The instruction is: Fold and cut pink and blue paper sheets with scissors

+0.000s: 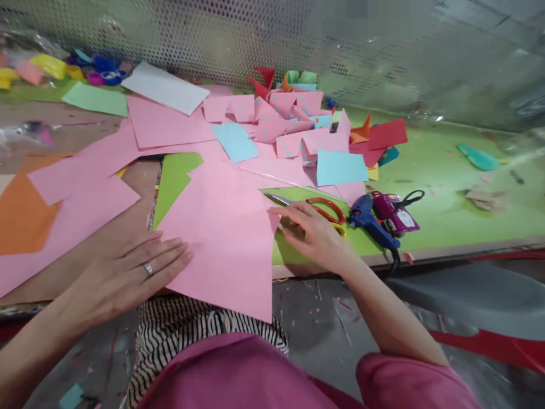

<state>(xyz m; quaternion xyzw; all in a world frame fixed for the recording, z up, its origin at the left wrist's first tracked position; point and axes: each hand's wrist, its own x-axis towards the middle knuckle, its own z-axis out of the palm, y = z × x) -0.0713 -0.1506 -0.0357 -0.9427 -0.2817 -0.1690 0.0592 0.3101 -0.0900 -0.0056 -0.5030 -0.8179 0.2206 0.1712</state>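
Scissors (279,199) partly hidden by right grip (313,230) | pink sheet (227,227): plain, angular, center of frame, lower corner past the front edge of the surface (443,199) | left grip (140,270) released, fingers flat on sheet's left side | right fingertips at its right edge, pinched or not cannot be told

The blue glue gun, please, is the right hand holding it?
No, the blue glue gun lies on the table, apart from the right hand.

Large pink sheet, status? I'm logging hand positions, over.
Left hand open, fingers on large pink sheet. Right hand at its right edge, grip unclear. Scissors close by, partly hidden by right hand.
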